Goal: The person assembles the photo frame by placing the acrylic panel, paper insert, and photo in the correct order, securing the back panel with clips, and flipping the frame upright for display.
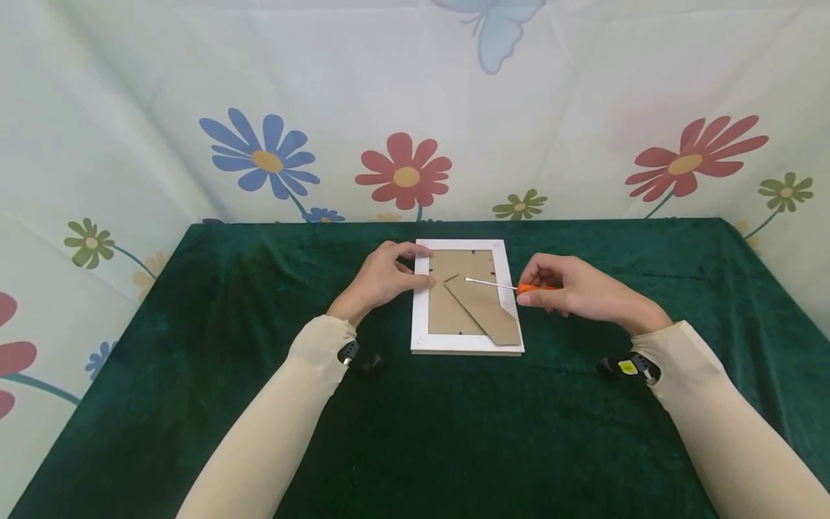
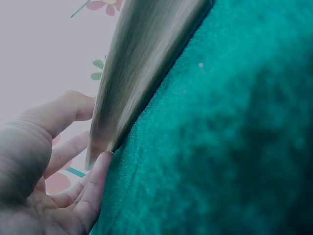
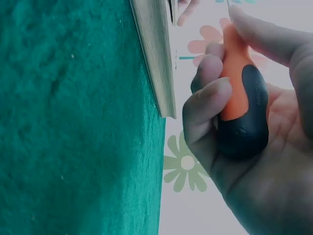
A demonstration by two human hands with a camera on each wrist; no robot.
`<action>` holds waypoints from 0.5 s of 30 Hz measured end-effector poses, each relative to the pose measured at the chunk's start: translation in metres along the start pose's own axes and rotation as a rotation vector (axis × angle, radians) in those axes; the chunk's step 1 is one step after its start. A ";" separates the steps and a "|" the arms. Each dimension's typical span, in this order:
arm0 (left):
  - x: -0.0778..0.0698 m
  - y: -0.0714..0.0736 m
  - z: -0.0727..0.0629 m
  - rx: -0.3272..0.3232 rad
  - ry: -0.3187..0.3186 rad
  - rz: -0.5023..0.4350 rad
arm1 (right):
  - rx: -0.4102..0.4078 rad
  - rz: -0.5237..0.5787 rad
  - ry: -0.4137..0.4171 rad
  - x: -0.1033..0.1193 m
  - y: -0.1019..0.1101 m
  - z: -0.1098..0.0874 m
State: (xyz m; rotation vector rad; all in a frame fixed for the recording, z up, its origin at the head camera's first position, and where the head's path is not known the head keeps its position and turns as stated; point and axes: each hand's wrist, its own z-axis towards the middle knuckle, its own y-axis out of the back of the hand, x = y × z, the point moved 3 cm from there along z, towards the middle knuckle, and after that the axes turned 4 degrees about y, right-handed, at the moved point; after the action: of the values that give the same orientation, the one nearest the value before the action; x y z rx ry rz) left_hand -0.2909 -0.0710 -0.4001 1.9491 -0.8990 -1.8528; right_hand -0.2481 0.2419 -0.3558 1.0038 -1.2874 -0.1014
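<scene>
A white picture frame [image 1: 421, 310] lies face down, its brown backing board [image 1: 444, 317] and slanted easel stand [image 1: 486, 306] uppermost. At its left edge, my left hand [image 1: 384, 277] grips the border, thumb and a finger reaching over the top; in the left wrist view other fingers [image 2: 95, 188] meet its wood-toned side [image 2: 132, 63]. My right hand [image 1: 577, 288] holds a screwdriver by its orange and black handle [image 3: 239, 98], fingers curled round it. The thin metal shaft [image 1: 493, 283] points left over the backing board; whether the tip touches it I cannot tell.
Dark green velvety cloth [image 1: 454, 432] covers the table beneath the frame. Behind and at both sides hangs a pale curtain [image 1: 551, 108] printed with flowers. Small dark bent tabs [image 1: 493, 273] stand along the backing's edges.
</scene>
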 end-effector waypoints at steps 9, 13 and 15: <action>0.001 0.000 0.000 -0.001 -0.008 -0.006 | -0.159 -0.077 -0.029 -0.005 0.011 0.000; 0.001 0.000 0.000 -0.002 -0.010 -0.007 | -0.205 -0.093 -0.048 -0.007 0.015 -0.001; 0.001 0.000 0.000 -0.002 -0.011 -0.008 | -0.225 -0.097 -0.055 -0.009 0.018 -0.001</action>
State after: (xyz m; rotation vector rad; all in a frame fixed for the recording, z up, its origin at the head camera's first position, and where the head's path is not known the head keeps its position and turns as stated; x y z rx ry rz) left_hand -0.2908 -0.0715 -0.4011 1.9460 -0.8935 -1.8696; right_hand -0.2580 0.2581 -0.3506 0.8740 -1.2463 -0.3437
